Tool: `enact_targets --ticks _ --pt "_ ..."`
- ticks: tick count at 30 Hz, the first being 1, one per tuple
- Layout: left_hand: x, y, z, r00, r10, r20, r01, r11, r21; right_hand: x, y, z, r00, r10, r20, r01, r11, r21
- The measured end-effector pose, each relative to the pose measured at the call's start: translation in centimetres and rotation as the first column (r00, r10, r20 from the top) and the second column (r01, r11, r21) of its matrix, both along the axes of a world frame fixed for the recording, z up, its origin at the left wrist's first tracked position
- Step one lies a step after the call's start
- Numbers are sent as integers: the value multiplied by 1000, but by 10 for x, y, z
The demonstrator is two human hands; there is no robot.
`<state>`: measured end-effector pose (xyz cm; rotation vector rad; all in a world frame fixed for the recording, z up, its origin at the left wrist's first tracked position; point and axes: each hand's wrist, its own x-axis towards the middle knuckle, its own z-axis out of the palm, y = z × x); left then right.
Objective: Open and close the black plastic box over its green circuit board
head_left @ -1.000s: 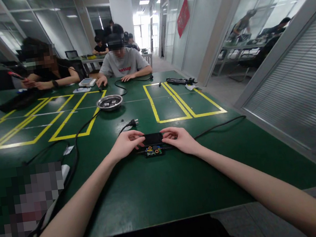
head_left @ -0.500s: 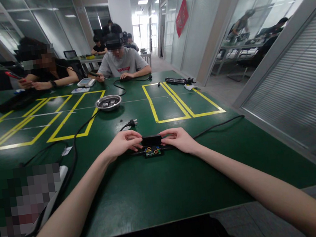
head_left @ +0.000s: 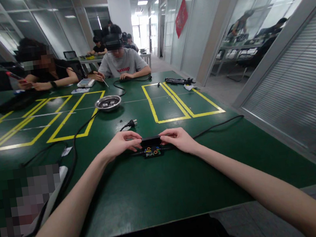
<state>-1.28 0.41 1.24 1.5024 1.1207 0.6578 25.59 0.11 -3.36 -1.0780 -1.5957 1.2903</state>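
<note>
Left hand [head_left: 124, 143] and right hand [head_left: 178, 138], both in narrow grip, pinch opposite ends of black cover [head_left: 151, 141]; circuit board [head_left: 153, 151] on tabletop [head_left: 162, 192], just on cover's near side.

Dim, cool indoor light; far end overexposed.
White glazed opening [head_left: 140, 31] blown out; rectangular white ceiling panel [head_left: 142, 2] glows above. Pale sheen on glossy green tabletop [head_left: 184, 185]. Wide-lens stretch slants silver-framed ribbed glass partition [head_left: 292, 73] at right. Mosaic squares [head_left: 26, 202] hide lower left. Shallow black rectangular cover [head_left: 151, 141] nearly featureless; small green circuit board [head_left: 152, 152] slightly soft.
</note>
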Motion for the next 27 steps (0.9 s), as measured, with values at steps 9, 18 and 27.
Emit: enact_targets --ticks 9,18,27 --pt "0 0 -2 999 -53 -10 53 998 -19 -3 -6 9 990 67 121 -86 983 164" --pt "0 -1 -5 988 -129 -80 132 991 22 2 -14 17 941 123 314 -218 933 288" --pt "16 -9 -10 956 -114 -269 188 944 270 3 -18 22 882 93 463 -337 811 479"
